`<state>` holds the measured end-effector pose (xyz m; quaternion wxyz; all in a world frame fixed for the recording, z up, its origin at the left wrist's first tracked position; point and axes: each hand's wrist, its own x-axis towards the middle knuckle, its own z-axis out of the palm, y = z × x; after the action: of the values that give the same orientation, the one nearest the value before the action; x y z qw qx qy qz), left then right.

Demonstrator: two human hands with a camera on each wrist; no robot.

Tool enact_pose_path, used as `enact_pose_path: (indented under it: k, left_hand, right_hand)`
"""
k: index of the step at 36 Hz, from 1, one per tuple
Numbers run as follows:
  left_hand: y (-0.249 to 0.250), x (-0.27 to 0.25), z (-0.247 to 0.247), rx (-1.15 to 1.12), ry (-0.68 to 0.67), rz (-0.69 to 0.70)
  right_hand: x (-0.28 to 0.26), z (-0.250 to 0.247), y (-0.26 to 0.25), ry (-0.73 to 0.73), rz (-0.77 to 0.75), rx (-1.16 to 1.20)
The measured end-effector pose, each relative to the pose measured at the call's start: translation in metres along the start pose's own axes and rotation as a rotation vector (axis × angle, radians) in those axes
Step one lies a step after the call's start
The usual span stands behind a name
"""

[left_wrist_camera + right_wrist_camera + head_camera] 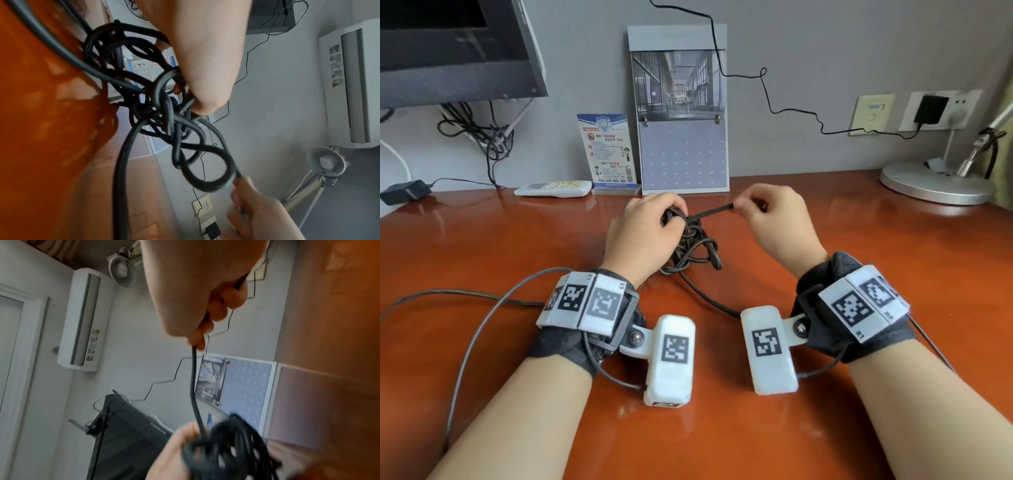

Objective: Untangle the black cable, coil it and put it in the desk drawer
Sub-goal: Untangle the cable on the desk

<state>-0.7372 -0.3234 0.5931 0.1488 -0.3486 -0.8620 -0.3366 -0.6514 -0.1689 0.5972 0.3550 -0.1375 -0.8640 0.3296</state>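
Observation:
The black cable (693, 246) is a knotted tangle above the middle of the brown desk (482, 246). My left hand (645, 226) grips the top of the tangle (156, 104), fingers curled round several loops. My right hand (763, 214) pinches a strand (714, 210) stretched rightward from the knot. In the right wrist view this strand (193, 382) runs from my right hand (205, 313) down to the bundle (228, 447). A free length of cable (709, 298) trails toward me between my wrists. No drawer is in view.
A calendar (681, 113), a leaflet stand (607, 152) and a white remote (553, 188) line the wall behind my hands. A lamp base (935, 185) stands at far right, a monitor (455, 48) at upper left, a black adapter (405, 192) at far left.

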Motion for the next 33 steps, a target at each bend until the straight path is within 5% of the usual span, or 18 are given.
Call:
enact_pose_path:
  k: [4, 6, 11, 16, 18, 28, 33]
  left_hand:
    - [-0.002, 0.000, -0.002, 0.016, 0.010, -0.030]
    - [-0.001, 0.000, -0.001, 0.023, -0.009, -0.042]
    - [0.007, -0.002, 0.005, 0.097, -0.091, -0.012]
    - [0.008, -0.003, 0.007, 0.121, -0.126, -0.010]
    - [0.009, -0.003, 0.007, 0.123, -0.134, -0.008]
    - [0.009, -0.003, 0.007, 0.127, -0.150, -0.014]
    - [0.013, -0.003, 0.004, 0.007, -0.061, -0.025]
  right_hand:
    - [0.010, -0.025, 0.015, 0.293, 0.165, -0.016]
    - [0.011, -0.036, 0.026, 0.322, 0.248, 0.009]
    - [0.007, -0.037, 0.034, 0.193, 0.267, -0.102]
    - [0.003, -0.028, 0.020, -0.233, 0.115, -0.233]
    - [0.000, -0.022, 0.012, -0.298, 0.029, -0.258]
    - [-0.008, -0.001, 0.003, -0.363, -0.134, -0.181]
    - [-0.005, -0.002, -0.001, -0.098, -0.088, -0.029]
